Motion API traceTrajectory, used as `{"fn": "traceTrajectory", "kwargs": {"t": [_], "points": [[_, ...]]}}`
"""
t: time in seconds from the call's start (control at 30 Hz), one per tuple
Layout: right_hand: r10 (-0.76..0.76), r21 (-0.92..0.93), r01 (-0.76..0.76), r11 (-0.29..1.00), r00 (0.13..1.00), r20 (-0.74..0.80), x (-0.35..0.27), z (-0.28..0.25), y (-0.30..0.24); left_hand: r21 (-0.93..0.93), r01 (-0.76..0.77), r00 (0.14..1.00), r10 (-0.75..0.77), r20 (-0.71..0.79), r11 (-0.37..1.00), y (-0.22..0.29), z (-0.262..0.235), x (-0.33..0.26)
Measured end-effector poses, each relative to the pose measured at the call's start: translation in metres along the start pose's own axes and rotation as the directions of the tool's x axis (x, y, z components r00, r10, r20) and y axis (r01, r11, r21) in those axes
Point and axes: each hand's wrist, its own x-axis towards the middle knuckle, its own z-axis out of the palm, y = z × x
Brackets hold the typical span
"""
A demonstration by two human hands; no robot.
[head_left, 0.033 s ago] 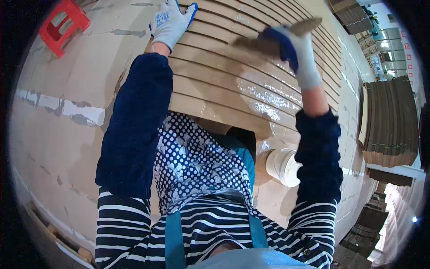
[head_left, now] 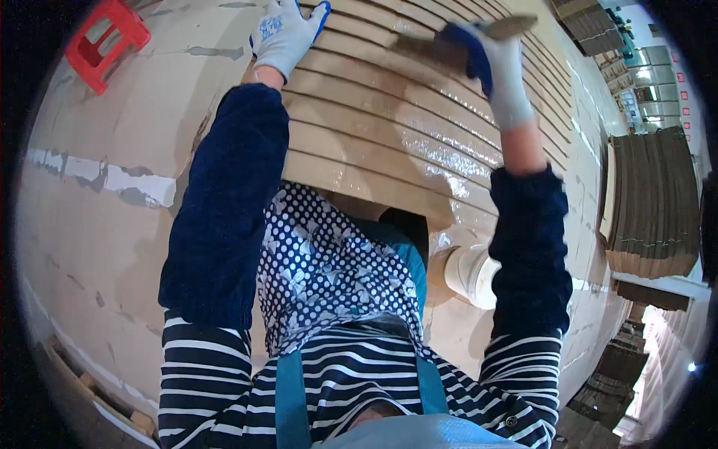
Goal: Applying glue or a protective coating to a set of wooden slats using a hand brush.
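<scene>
Brown cardboard sheets [head_left: 374, 101] lie before me in overlapping rows, with their edges stepped and a wet shine toward the right. My left hand [head_left: 284, 37], in a white and blue glove, rests on the sheets' left side with its fingers spread. The frame's top edge cuts off some fingertips. Gloved the same way, my right hand [head_left: 502, 82] is closed round a brush [head_left: 514, 27] over the right part of the sheets. The brush's brown end points left and is blurred. Whether it touches the cardboard I cannot tell.
A white bucket [head_left: 467, 275] stands on the floor by my right forearm. At the far left is a red plastic stool [head_left: 112, 49]. Tall cardboard stacks [head_left: 651, 202] stand at the right, with another stack [head_left: 587, 26] beyond. A wooden pallet [head_left: 97, 389] lies at the lower left.
My right hand has moved slightly away from me with the brush. The left hand stays in nearly the same place.
</scene>
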Motion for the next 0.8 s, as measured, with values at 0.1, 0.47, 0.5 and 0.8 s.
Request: {"fn": "traceTrajectory", "kwargs": {"t": [0.1, 0.47, 0.5, 0.8], "points": [[-0.156, -0.434, 0.075, 0.898, 0.976, -0.153, 0.029, 0.021, 0.014, -0.016, 0.032, 0.999, -0.032, 0.017, 0.999, 0.005, -0.007, 0.001], [-0.190, -0.454, 0.373, 0.809, 0.897, 0.399, -0.174, 0.059, -0.053, -0.039, 0.092, 0.995, -0.093, -0.022, 0.995, 0.007, -0.016, -0.007], [-0.116, -0.363, 0.301, 0.882, 0.885, 0.451, -0.179, 0.059, -0.056, -0.044, 0.086, 0.996, -0.088, -0.029, 0.995, 0.009, -0.018, -0.007], [-0.474, -0.445, 0.534, 0.719, 0.845, 0.247, -0.123, 0.047, -0.023, -0.040, -0.040, 0.988, 0.034, -0.149, 0.998, 0.000, 0.005, 0.003]]}}
